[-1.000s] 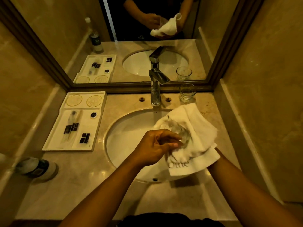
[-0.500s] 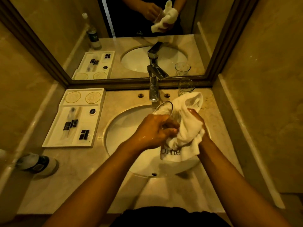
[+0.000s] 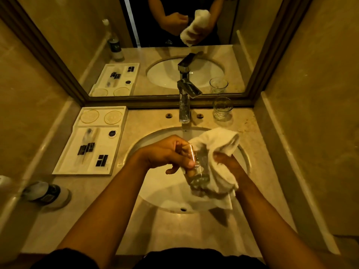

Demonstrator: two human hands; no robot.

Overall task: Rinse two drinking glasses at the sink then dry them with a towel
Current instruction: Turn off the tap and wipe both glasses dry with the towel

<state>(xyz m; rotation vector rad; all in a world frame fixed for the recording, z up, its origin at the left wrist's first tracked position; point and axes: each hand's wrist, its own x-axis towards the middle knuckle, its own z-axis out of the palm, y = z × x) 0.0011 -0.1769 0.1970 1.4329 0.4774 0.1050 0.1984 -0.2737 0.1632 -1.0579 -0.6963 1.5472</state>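
Observation:
Over the white oval sink (image 3: 155, 187) my left hand (image 3: 167, 154) grips a clear drinking glass (image 3: 198, 167), which lies tilted with its base toward me. My right hand (image 3: 227, 164) holds a white towel (image 3: 217, 144) wrapped around the far side of that glass; the fingers are partly buried in the cloth. A second clear glass (image 3: 222, 108) stands upright on the counter at the back right, beside the chrome faucet (image 3: 185, 101).
A white amenity tray (image 3: 91, 142) with small dark packets sits left of the sink. A bottle (image 3: 45, 194) lies on its side at the counter's left edge. The mirror (image 3: 169, 45) runs along the back; walls close in on both sides.
The glass has turned from rim-up to tilted with its base toward me. The towel has shifted around it and my right hand has dropped lower on the cloth.

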